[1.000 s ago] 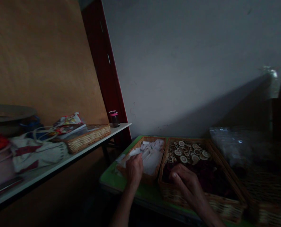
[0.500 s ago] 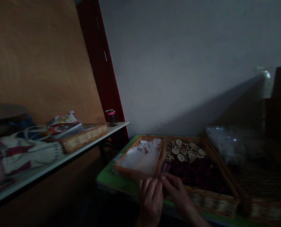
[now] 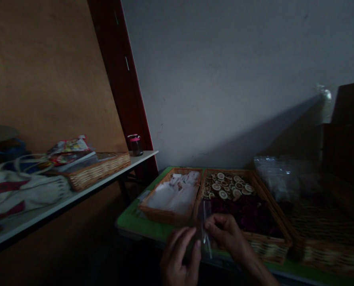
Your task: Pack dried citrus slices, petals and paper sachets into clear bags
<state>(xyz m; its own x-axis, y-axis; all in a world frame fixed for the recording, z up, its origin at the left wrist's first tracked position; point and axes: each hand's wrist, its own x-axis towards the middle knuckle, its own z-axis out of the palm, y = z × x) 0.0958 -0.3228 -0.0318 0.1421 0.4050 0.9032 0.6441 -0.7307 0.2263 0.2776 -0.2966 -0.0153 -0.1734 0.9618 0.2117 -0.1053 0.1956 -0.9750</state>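
A small clear plastic bag (image 3: 205,230) hangs upright between the person's two hands, just above the near edge of a green counter (image 3: 129,224). The right hand (image 3: 224,234) has its fingers (image 3: 212,224) pressed together on the bag's upper edge. The left hand (image 3: 179,254) is raised just beside the bag, its fingers (image 3: 191,238) slightly apart and curving toward it (whether they touch the plastic cannot be told in this dim light).

Directly behind the hands, two wicker trays sit side by side on the counter. The left tray (image 3: 168,216) holds pale, papery white packets (image 3: 174,200). The right tray (image 3: 268,248) holds round dried citrus slices (image 3: 224,184) at its far end and a dark mass of deep red dried petals (image 3: 239,214) at its near end. To their right lies a heap of clear plastic bags (image 3: 275,178), beside a larger wicker basket (image 3: 329,242).

Along the left runs a white shelf (image 3: 75,198) carrying a cloth bag (image 3: 24,190), a shallow wicker basket (image 3: 99,171), printed packets (image 3: 69,149) and a small dark jar with a pink lid (image 3: 136,145).
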